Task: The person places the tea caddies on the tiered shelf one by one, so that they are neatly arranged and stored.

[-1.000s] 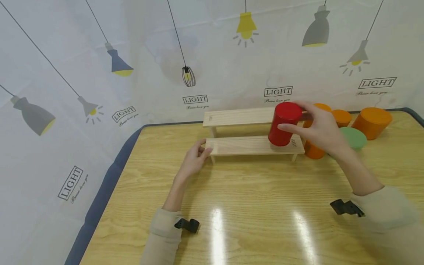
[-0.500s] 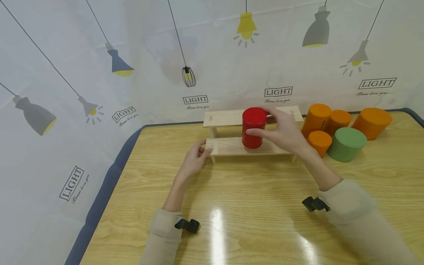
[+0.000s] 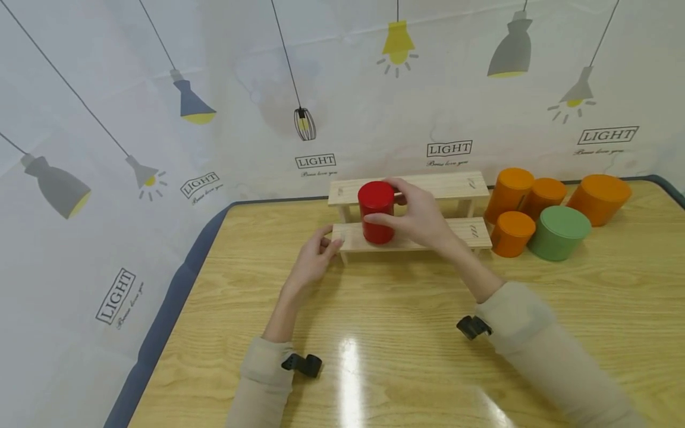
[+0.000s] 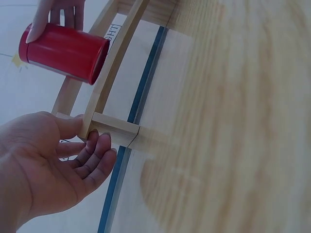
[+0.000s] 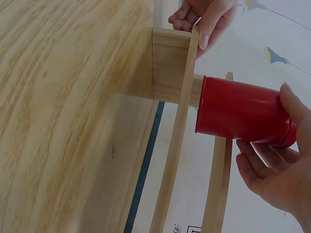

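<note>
A red cylindrical canister [image 3: 377,217] hangs upright just above the left part of the lower step of a two-tier wooden shelf [image 3: 465,232]. My right hand [image 3: 423,221] grips it from the right side, thumb in front and fingers behind. In the right wrist view a small gap shows between the canister [image 5: 243,110] and the front plank [image 5: 181,116]. My left hand [image 3: 313,257] holds the left end of the lower step. In the left wrist view the thumb of that hand [image 4: 46,162] lies on top of the plank and the fingers curl beneath.
To the right of the shelf stand several orange canisters [image 3: 512,193] of differing sizes and a wide green canister [image 3: 560,233]. A fabric backdrop [image 3: 364,119] printed with lamps rises behind the wooden table [image 3: 407,333]. Its dark blue edge [image 3: 179,285] runs along the left.
My right hand has carried the red canister leftward along the lower step, from its right end to near its left end. The left hand has stayed in place on the shelf.
</note>
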The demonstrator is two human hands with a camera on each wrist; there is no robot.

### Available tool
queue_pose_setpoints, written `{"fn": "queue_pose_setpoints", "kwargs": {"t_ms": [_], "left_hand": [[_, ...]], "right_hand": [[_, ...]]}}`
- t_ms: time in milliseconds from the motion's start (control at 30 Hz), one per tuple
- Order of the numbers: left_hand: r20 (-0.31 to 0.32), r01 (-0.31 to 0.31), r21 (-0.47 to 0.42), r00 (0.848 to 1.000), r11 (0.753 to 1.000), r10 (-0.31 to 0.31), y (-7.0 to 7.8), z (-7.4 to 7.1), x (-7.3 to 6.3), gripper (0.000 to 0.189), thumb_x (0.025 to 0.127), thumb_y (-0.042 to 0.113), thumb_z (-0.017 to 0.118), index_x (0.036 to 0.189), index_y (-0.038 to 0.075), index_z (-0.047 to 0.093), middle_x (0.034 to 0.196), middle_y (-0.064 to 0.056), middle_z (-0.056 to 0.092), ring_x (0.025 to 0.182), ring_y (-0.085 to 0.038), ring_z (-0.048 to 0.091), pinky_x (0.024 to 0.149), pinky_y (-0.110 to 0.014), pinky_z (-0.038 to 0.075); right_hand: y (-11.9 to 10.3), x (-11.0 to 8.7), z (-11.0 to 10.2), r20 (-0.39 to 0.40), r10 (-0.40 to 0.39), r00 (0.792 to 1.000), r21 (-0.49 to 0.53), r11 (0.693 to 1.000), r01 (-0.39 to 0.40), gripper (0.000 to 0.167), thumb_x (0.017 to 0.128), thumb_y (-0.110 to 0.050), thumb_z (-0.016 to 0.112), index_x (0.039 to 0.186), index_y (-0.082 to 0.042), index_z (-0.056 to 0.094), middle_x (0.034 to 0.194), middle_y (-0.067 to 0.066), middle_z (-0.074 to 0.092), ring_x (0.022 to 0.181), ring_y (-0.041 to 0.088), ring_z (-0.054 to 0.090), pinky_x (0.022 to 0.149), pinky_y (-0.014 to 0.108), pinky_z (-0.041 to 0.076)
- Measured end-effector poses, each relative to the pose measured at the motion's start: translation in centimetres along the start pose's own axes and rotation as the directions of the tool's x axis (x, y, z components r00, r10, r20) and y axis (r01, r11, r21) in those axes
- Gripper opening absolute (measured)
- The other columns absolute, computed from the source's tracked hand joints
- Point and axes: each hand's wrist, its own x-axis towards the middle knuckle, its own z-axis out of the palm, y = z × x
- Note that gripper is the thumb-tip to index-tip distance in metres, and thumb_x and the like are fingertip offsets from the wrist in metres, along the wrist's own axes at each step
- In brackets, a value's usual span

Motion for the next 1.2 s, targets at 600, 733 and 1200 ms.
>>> {"fn": "queue_pose_setpoints", "kwargs": {"t_ms": [600,733,1200], "left_hand": [[0.000,0.000,-0.010,1.000,1.000,0.000,0.0,0.0,0.0,0.053,0.105,0.020,0.058,0.151,0.000,0.041,0.103,-0.015,0.060,0.092,-0.026,0.064,0.083,-0.035,0.055],[0.001,0.009,-0.009,1.000,1.000,-0.009,0.1,-0.1,-0.1,0.053,0.106,0.021,0.057,0.151,0.001,0.041,0.103,-0.015,0.060,0.093,-0.027,0.063,0.081,-0.034,0.054],[0.004,0.022,-0.030,1.000,0.999,-0.022,0.3,0.1,-0.1,0.053,0.106,0.022,0.057,0.152,0.001,0.040,0.102,-0.013,0.059,0.090,-0.023,0.061,0.081,-0.032,0.053]], "right_hand": [[0.2,0.9,2.9,0.007,0.033,0.999,0.077,0.996,-0.034,0.067,0.085,-0.026,0.085,0.141,-0.007,0.054,0.129,0.011,0.064,0.107,0.030,0.063,0.094,0.049,0.053],[0.3,1.0,3.2,0.006,0.039,0.999,0.082,0.996,-0.039,0.067,0.085,-0.027,0.085,0.141,-0.009,0.054,0.130,0.009,0.063,0.109,0.029,0.062,0.094,0.049,0.052],[0.2,0.4,2.5,0.056,0.077,0.995,0.078,0.994,-0.082,0.087,0.083,-0.027,0.086,0.152,-0.006,0.038,0.143,0.013,0.053,0.125,0.033,0.055,0.106,0.054,0.043]]}}
